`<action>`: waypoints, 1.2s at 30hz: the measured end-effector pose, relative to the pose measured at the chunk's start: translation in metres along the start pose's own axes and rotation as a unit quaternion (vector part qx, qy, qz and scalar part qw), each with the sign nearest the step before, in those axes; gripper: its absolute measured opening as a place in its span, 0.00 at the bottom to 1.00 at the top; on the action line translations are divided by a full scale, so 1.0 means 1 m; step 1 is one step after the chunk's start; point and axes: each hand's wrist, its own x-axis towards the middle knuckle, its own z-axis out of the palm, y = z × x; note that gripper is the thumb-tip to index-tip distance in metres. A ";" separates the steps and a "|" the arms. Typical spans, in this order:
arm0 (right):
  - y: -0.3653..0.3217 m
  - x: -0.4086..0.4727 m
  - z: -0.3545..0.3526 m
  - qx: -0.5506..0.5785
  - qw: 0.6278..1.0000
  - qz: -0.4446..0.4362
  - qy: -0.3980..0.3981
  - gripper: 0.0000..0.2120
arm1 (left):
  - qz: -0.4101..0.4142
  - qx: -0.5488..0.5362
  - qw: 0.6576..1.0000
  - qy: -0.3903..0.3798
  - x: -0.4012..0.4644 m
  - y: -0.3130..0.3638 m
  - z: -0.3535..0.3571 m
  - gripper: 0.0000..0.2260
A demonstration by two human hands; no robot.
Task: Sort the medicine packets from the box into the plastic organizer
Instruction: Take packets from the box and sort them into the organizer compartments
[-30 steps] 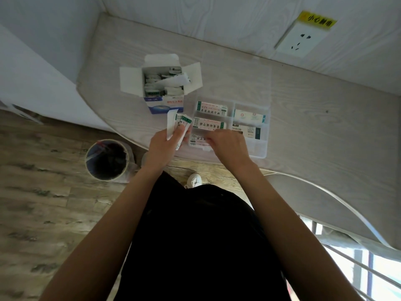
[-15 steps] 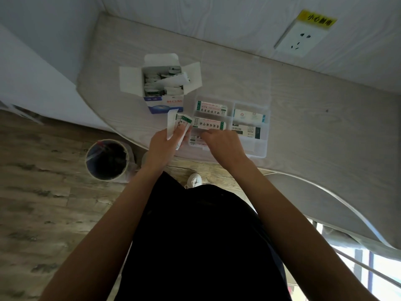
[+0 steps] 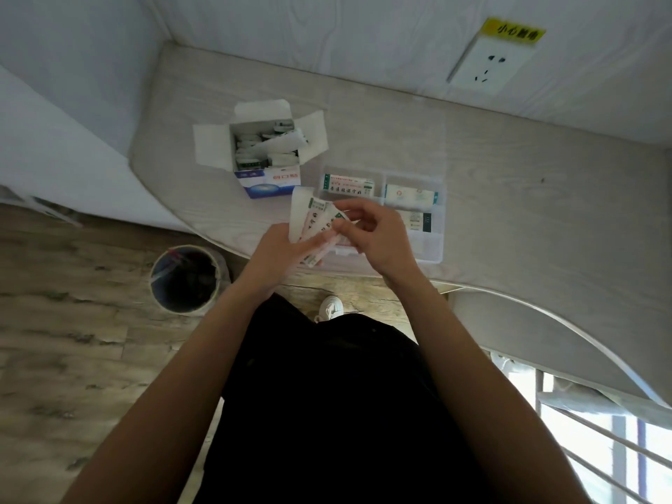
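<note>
Lifted from the clear plastic organizer, the right hand now pinches thin white paper medicine packets fanned in the left hand's grip, near the open cardboard box.

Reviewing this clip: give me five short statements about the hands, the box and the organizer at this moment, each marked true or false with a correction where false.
1. The left hand holds a small fan of medicine packets. True.
2. The cardboard box is closed. False: its flaps are open and packets show inside.
3. The plastic organizer holds no packets. False: packets lie in several compartments.
4. The right hand pinches one of the packets that the left hand holds. True.
5. The bin stands on the table. False: it stands on the floor, left of the person.
</note>
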 end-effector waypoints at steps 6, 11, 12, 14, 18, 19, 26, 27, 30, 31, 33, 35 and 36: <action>0.000 -0.006 -0.008 -0.034 0.999 -0.008 0.039 0.10 | -0.026 -0.021 0.999 0.030 0.002 -0.002 0.002 0.08; 0.000 -0.010 -0.008 -0.160 0.985 -0.004 0.062 0.09 | 0.049 0.158 0.984 0.064 0.004 -0.003 0.004 0.11; -0.002 -0.010 -0.008 -0.151 0.987 0.001 0.051 0.09 | 0.073 0.207 0.973 0.073 0.004 -0.003 0.004 0.11; -0.006 -0.011 -0.008 -0.083 0.996 0.017 0.024 0.10 | 0.117 0.260 0.957 0.056 0.001 -0.004 0.005 0.08; -0.009 -0.012 -0.007 0.100 0.994 0.048 -0.003 0.07 | 0.132 0.232 0.964 0.005 -0.002 -0.007 0.009 0.10; -0.009 -0.012 -0.007 0.119 0.992 0.052 -0.005 0.07 | 0.113 0.200 0.973 0.003 -0.003 -0.006 0.009 0.11; -0.007 -0.011 -0.015 0.031 0.999 0.024 -0.011 0.02 | 0.001 0.009 1.000 -0.023 -0.013 0.004 0.011 0.12; -0.007 -0.010 -0.017 0.002 1.000 0.013 -0.018 0.03 | -0.003 -0.005 1.000 -0.026 -0.012 0.004 0.010 0.12; -0.008 -0.009 -0.021 -0.050 0.997 0.001 -0.066 0.08 | -0.019 -0.022 1.000 0.003 -0.008 0.001 0.007 0.08; -0.009 -0.008 -0.021 -0.069 0.994 -0.002 -0.087 0.11 | -0.026 -0.016 0.999 0.014 -0.006 -0.001 0.005 0.07; -0.010 -0.007 -0.021 -0.106 0.988 -0.012 -0.114 0.15 | -0.033 -0.005 0.999 0.021 -0.004 -0.002 0.003 0.05; -0.011 -0.007 -0.022 -0.105 0.988 -0.013 -0.112 0.16 | -0.029 0.007 0.999 0.016 -0.004 -0.001 0.003 0.04; -0.011 -0.007 -0.021 -0.097 0.989 -0.013 -0.107 0.16 | -0.028 0.015 0.999 0.013 -0.005 0.000 0.003 0.04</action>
